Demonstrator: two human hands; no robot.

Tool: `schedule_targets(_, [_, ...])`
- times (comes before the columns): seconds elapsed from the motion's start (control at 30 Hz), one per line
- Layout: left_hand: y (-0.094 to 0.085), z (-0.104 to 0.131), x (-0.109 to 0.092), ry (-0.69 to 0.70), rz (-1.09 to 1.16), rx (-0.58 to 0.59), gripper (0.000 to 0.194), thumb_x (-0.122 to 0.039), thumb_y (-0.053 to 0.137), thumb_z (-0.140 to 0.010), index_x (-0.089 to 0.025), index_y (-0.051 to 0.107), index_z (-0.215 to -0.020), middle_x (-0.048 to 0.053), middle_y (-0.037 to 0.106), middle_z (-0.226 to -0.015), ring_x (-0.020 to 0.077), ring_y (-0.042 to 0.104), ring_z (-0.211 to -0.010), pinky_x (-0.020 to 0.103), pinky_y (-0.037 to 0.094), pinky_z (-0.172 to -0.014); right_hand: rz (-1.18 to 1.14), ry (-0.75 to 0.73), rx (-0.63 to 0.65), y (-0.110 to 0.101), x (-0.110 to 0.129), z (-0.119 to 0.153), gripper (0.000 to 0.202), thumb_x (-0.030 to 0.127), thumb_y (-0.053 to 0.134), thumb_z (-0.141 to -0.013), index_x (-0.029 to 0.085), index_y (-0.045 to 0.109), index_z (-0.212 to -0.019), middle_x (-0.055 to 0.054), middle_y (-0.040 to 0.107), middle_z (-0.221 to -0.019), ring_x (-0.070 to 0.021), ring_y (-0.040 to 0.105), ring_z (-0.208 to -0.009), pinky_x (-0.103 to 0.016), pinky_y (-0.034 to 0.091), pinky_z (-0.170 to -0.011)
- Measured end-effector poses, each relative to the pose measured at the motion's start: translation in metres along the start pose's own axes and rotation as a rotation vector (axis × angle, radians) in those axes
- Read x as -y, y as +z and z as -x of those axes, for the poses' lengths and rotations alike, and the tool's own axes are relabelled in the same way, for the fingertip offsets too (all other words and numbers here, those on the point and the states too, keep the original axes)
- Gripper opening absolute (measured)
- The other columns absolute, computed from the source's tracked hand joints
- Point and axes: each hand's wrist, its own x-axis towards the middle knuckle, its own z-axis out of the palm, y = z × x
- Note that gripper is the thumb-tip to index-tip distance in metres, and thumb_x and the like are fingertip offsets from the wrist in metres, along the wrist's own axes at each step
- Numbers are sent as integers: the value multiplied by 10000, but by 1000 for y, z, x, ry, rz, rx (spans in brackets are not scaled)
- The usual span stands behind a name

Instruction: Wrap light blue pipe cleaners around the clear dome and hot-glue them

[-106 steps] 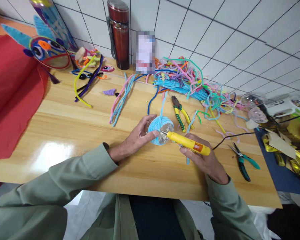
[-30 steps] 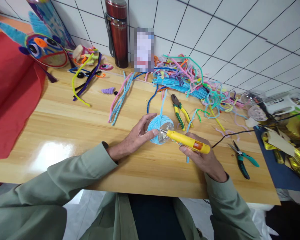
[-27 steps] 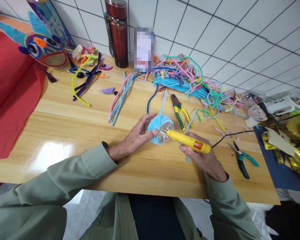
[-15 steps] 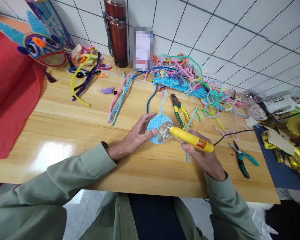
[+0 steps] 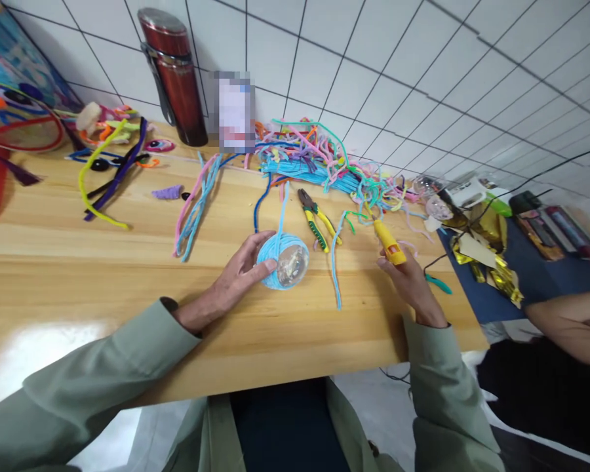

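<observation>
My left hand [image 5: 243,272] grips a clear ball [image 5: 294,263] partly wound with light blue pipe cleaner [image 5: 268,270], one end of which sticks up from the top. To the right, my right hand [image 5: 406,278] is closed round a yellow glue gun [image 5: 388,240], apart from the ball, with its nozzle pointing away toward the back. A loose blue pipe cleaner [image 5: 335,269] lies on the table between my hands. Behind it are yellow-and-green pliers [image 5: 319,219].
Pipe cleaners are heaped [image 5: 319,164] along the wall by a phone [image 5: 235,111] and a red flask [image 5: 177,85]. Teal-handled pliers [image 5: 439,284] lie beside my right hand, near a black cord. Another person's arm [image 5: 570,321] is at the right edge.
My right hand has moved the glue gun away from the ball, to the right. The view has swung right, and another person's arm now shows.
</observation>
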Motion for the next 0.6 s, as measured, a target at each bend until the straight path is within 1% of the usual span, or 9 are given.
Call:
schedule_targets(0.03, [0,0,1,1,-8,-1,683,-624,763,-967,-257,572,-1511,106,682,-1474,336,633,-1387,477,559,-1180,82,15,-12,-5,-17,-3,268,463,675,-964,256,682,-1134,-65,712,-1111,-287,658,-1066,-474,570,-999])
schedule_targets(0.1, [1,1,1,2,-23,-2,675,-610,764,-971,-257,569,-1511,108,678,-1485,339,626,-1405,472,558,-1183,223,29,4,-12,-45,-8,368,416,615,-951,251,676,-1275,-125,723,-1288,-328,658,-1237,-531,543,-1126])
schedule_targets(0.13, [1,1,1,5,-30,0,666,-602,765,-973,-258,569,-1507,109,670,-1498,341,618,-1420,472,555,-1189,247,36,-3,-13,-56,-10,418,390,593,-942,237,670,-1323,-155,715,-1350,-346,646,-1298,-556,521,-1169])
schedule_targets(0.23, [0,1,2,19,-38,18,647,-574,772,-977,-257,563,-1501,113,644,-1537,341,599,-1458,483,529,-1232,293,44,-12,-9,-74,-12,529,369,594,-900,188,658,-1393,-214,710,-1398,-387,637,-1351,-604,504,-1200])
schedule_targets(0.33, [0,1,3,29,-37,37,664,-564,781,-971,-246,549,-1506,123,633,-1546,338,599,-1461,502,507,-1262,326,25,9,-1,-76,-10,580,358,608,-873,169,662,-1419,-217,746,-1358,-397,670,-1317,-621,522,-1185])
schedule_targets(0.43, [2,1,2,31,-31,35,677,-571,792,-961,-243,542,-1497,128,617,-1575,339,588,-1482,507,501,-1271,351,-12,24,5,-71,-5,604,304,612,-846,176,668,-1433,-199,769,-1347,-386,699,-1297,-609,538,-1181])
schedule_targets(0.53, [4,1,1,13,-17,43,689,-586,796,-954,-239,538,-1491,137,626,-1570,345,600,-1470,514,524,-1246,378,-41,-3,8,-58,-1,617,254,632,-810,196,681,-1422,-194,767,-1366,-399,690,-1325,-626,528,-1190])
schedule_targets(0.6, [4,1,0,10,-23,51,726,-607,801,-943,-227,531,-1500,153,628,-1565,355,601,-1473,532,517,-1252,393,-59,-39,8,-46,0,556,263,634,-846,201,697,-1395,-207,754,-1390,-413,670,-1359,-650,507,-1204])
